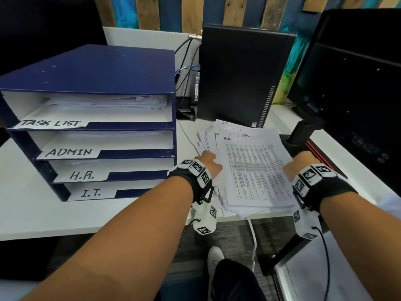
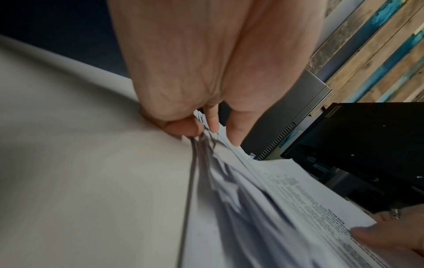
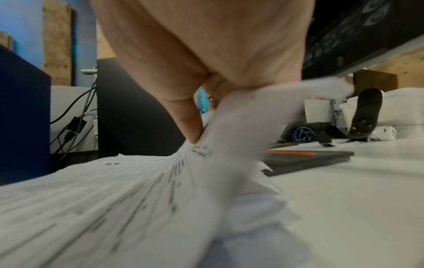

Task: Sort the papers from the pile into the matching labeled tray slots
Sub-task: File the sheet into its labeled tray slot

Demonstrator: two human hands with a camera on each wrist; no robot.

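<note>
1. Gripping the pile of papers point(image 1: 249, 168) from both sides, the left hand point(image 1: 208, 165) pinches its left edge and the right hand point(image 1: 300, 164) its right edge.
2. Pile lies on the white desk point(image 1: 43, 205), just right of the blue tray point(image 1: 91, 118).
3. Tray slots read TASK LIST, ADMIN, H.R., I.T.; the top sheet point(image 1: 258, 170) is marked H.R.

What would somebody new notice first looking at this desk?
Probably the blue tray rack at left, its slots labeled TASK LIST, ADMIN, H.R. and I.T. Then the messy paper pile at the desk edge, gripped on either side by the left hand and right hand.
</note>
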